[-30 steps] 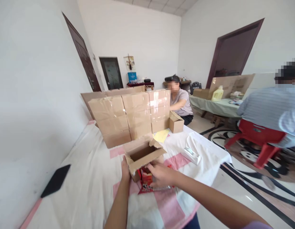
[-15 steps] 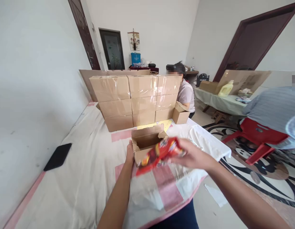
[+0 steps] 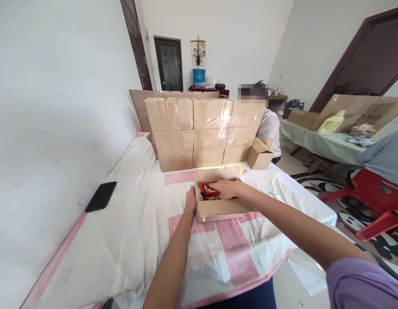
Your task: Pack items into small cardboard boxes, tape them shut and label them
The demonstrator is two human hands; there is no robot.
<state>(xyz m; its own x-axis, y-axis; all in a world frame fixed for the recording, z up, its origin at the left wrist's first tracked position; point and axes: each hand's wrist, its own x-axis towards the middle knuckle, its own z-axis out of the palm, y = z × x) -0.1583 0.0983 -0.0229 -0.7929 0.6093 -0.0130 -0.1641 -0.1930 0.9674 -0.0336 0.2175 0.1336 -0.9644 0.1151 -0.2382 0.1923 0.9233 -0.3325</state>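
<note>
An open cardboard box [image 3: 223, 211] stands on the cloth-covered table in front of me, its flaps raised. My left hand [image 3: 191, 199] holds the box by its left end, the fingers partly hidden behind the wall. Inside the box lies a shiny red packet [image 3: 205, 191] with dark and yellow print. My right hand [image 3: 225, 189] reaches into the box from the right, its fingers closed on the packet. The fingertips are partly hidden.
Stacked, taped cartons [image 3: 208, 141] form a wall behind the box. A smaller carton [image 3: 260, 154] stands at their right end. A black tablet-like slab [image 3: 101, 196] lies at left. One person [image 3: 270, 128] sits behind the stack, another [image 3: 385, 150] on a red chair [image 3: 372, 193].
My right hand has carried the red packet from above the box's front edge down into the box. My left hand stays at the box's left end. The view has shifted slightly.
</note>
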